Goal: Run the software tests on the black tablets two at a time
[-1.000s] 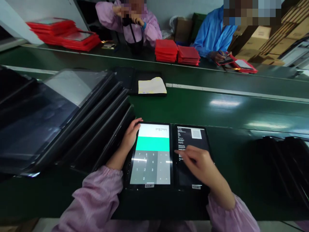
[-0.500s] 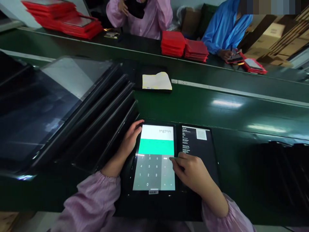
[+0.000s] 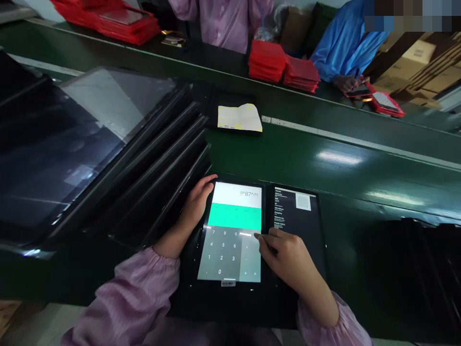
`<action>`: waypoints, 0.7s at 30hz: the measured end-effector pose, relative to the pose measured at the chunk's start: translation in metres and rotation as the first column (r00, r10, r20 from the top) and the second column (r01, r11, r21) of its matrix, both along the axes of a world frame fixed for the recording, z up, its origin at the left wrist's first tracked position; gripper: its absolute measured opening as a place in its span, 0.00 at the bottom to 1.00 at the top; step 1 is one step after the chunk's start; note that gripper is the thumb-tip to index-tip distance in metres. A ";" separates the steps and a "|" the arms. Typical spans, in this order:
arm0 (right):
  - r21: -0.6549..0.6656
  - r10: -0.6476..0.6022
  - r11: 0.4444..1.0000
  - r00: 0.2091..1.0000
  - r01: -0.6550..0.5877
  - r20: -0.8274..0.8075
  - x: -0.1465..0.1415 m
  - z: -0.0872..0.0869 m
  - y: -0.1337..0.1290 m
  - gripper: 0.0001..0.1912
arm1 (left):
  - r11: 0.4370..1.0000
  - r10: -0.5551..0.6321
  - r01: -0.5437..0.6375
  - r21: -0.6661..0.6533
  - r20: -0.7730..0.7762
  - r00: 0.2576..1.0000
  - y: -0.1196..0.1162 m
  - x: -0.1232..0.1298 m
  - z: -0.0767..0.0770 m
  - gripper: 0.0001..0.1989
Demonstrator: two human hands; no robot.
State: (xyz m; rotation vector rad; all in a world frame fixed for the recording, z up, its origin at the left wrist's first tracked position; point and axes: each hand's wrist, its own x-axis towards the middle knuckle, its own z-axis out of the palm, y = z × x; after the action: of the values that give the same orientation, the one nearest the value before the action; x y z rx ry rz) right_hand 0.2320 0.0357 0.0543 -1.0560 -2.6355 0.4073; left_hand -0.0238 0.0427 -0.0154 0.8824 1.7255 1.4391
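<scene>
A tablet (image 3: pixel 235 193) lies in front of me, its lit screen showing a calculator keypad, a green band and a line of symbols. My left hand (image 3: pixel 196 204) grips its upper left edge, thumb along the border. My right hand (image 3: pixel 284 252) is at the right side of the screen, fingers curled in a pinch with a dark tip touching near the top right keys. Whether that tip is a fingertip or a small tool is unclear. Partly beneath my right hand is a second tablet (image 3: pixel 309 230), with white text and a square code on its dark screen.
Stacked dark tablets (image 3: pixel 90 144) lean at the left; more dark items (image 3: pixel 406 259) lie at the right. White paper (image 3: pixel 239 117) rests beyond on the green bench (image 3: pixel 324 139). Across are red stacks (image 3: pixel 266 61), a person in pink (image 3: pixel 225 24) and another in blue (image 3: pixel 340 43).
The camera view has shifted slightly. My left hand stays on the tablet's edge, and my right hand remains at nearly the same place on the screen. The symbols shown look the same.
</scene>
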 end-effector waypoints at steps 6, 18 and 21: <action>0.035 -0.066 0.997 0.994 0.069 -0.087 -0.004 0.001 0.002 0.30 | 1.000 0.004 -0.004 0.000 0.006 1.000 0.001 0.001 -0.001 0.22; 0.079 -0.140 0.987 0.990 0.140 -0.002 -0.024 -0.007 0.000 0.27 | 1.000 -0.029 0.029 -0.003 0.023 0.999 0.001 -0.003 -0.003 0.22; 0.100 -0.199 0.975 0.980 0.199 -0.017 -0.023 -0.008 0.002 0.32 | 0.999 -0.045 0.045 -0.009 0.032 0.998 0.002 -0.005 -0.005 0.22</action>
State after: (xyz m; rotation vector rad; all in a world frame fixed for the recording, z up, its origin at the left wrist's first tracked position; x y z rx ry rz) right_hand 0.2087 0.0373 0.0464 -1.2673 -2.4842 0.2313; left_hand -0.0283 0.0451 -0.0201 0.8836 1.6778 1.4063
